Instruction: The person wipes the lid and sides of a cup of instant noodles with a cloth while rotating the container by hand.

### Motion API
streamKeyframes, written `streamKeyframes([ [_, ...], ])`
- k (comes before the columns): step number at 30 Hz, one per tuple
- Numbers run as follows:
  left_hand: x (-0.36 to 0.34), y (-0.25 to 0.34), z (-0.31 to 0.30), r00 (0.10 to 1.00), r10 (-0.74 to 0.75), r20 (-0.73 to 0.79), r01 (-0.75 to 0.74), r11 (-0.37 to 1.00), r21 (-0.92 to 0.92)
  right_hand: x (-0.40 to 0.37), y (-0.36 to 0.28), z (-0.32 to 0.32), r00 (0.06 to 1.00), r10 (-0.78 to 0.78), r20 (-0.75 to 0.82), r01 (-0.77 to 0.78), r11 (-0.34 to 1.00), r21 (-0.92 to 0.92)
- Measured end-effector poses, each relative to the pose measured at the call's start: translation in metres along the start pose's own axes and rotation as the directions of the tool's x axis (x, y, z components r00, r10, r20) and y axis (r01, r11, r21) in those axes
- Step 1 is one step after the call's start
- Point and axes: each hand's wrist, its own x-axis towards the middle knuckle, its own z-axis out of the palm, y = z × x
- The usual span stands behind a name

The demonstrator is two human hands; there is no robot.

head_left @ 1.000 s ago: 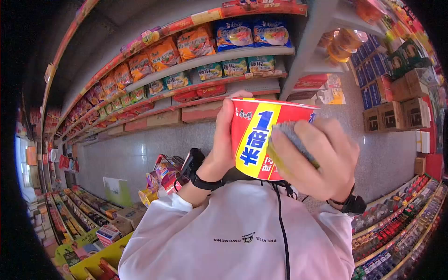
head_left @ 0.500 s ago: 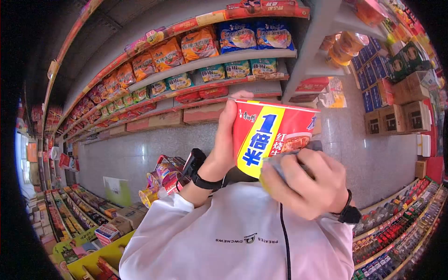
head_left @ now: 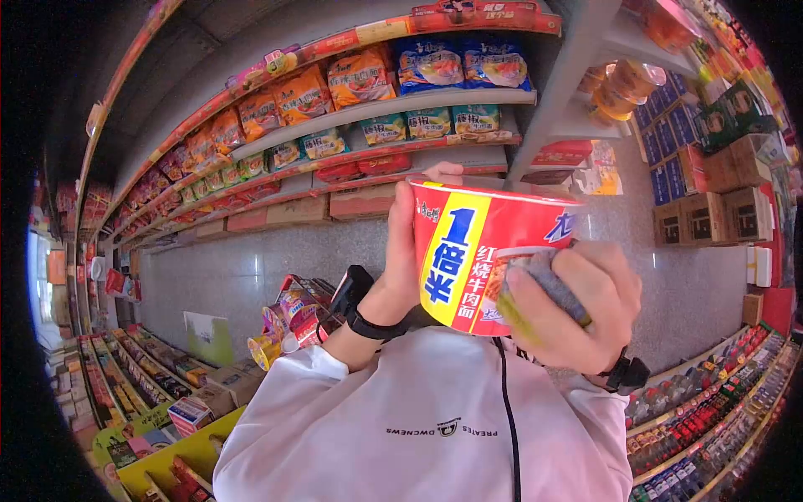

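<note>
A red instant noodle bowl (head_left: 447,259) with a yellow stripe and a beef picture is held up in front of my chest, its rim upward and slightly tilted. My left hand (head_left: 405,255) grips it from the left, fingers wrapped behind it and partly hidden. On the bowl's right side, my right hand (head_left: 598,305) presses a bunched grey cloth (head_left: 556,289) with a yellowish edge against the printed wall. The fingers are closed around the cloth and slightly blurred.
Shelves of bagged noodles (head_left: 360,79) stand ahead. A basket of packaged goods (head_left: 297,314) is on the left, above the floor (head_left: 251,251). Cardboard boxes (head_left: 690,219) are stacked at the right, with rows of bottles (head_left: 711,410) below them.
My right hand has moved right and slightly up across the bowl with the cloth, uncovering more of the red label. The bowl has turned a little, and my left hand still holds it.
</note>
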Motion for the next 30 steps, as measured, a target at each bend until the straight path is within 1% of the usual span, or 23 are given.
streamKeyframes([
  [2,0.0,0.0,-0.001,0.999,0.037,0.032,-0.038,0.999,0.014,0.002,0.0,-0.004,0.993,0.09,0.076,-0.092,0.995,0.025],
  [3,0.0,0.0,-0.001,0.999,0.038,0.032,-0.038,0.999,0.014,0.004,0.0,-0.005,0.993,0.089,0.076,-0.092,0.995,0.026],
  [5,0.0,-0.001,0.001,0.995,0.074,0.074,-0.081,0.992,0.096,0.008,0.003,-0.006,0.99,0.111,0.091,-0.114,0.993,0.024],
  [7,0.0,0.001,0.004,0.994,0.049,0.1,-0.061,0.991,0.121,0.011,0.003,-0.006,0.99,0.114,0.081,-0.115,0.993,0.016],
  [9,0.0,0.004,0.011,0.983,0.071,0.172,-0.095,0.986,0.137,0.011,0.005,-0.005,0.996,0.064,0.057,-0.064,0.998,-0.009],
  [10,0.002,0.001,0.004,0.973,0.057,0.222,-0.075,0.994,0.076,0.011,0.006,-0.004,0.996,0.062,0.056,-0.062,0.998,-0.01],
  [11,0.002,0.002,0.005,0.973,0.058,0.223,-0.077,0.994,0.076,0.011,0.006,-0.003,0.998,0.043,0.042,-0.041,0.999,-0.029],
  [13,0.002,0.004,0.008,0.984,0.004,0.176,-0.03,0.989,0.144,0.01,0.009,0.0,0.999,0.017,0.027,-0.015,0.999,-0.049],
  [15,0.002,-0.001,0.009,0.984,0.011,0.179,-0.032,0.993,0.114,0.01,0.011,0.002,1.0,-0.013,-0.007,0.012,0.992,-0.125],
  [17,0.001,-0.008,0.008,0.983,0.02,0.181,-0.03,0.998,0.054,0.012,0.011,0.004,1.0,-0.011,-0.01,0.009,0.991,-0.13],
  [19,0.0,-0.011,0.005,0.985,0.02,0.171,-0.032,0.997,0.073,0.012,0.011,0.005,1.0,-0.011,-0.012,0.009,0.991,-0.133],
  [21,0.001,-0.01,0.006,0.986,0.02,0.165,-0.036,0.995,0.093,0.011,0.01,0.005,1.0,0.004,0.016,-0.001,0.987,-0.16],
  [23,0.0,-0.008,0.011,0.995,0.03,0.094,-0.038,0.996,0.077,0.009,0.01,0.009,1.0,-0.003,0.014,0.006,0.987,-0.163],
  [24,0.001,-0.009,0.01,0.995,0.035,0.092,-0.042,0.996,0.076,0.008,0.011,0.01,1.0,-0.007,0.011,0.009,0.986,-0.167],
  [26,0.003,-0.012,0.007,0.996,0.093,0.006,-0.093,0.981,0.172,0.005,0.009,0.01,0.999,-0.013,0.043,0.02,0.987,-0.158],
  [29,0.002,-0.012,0.009,0.993,0.113,-0.032,-0.104,0.973,0.207,0.002,0.003,0.007,0.996,-0.015,0.093,0.027,0.992,-0.125],
  [30,0.002,-0.011,0.012,0.991,0.125,-0.038,-0.115,0.975,0.19,0.002,0.001,0.007,0.994,-0.014,0.11,0.026,0.995,-0.101],
])
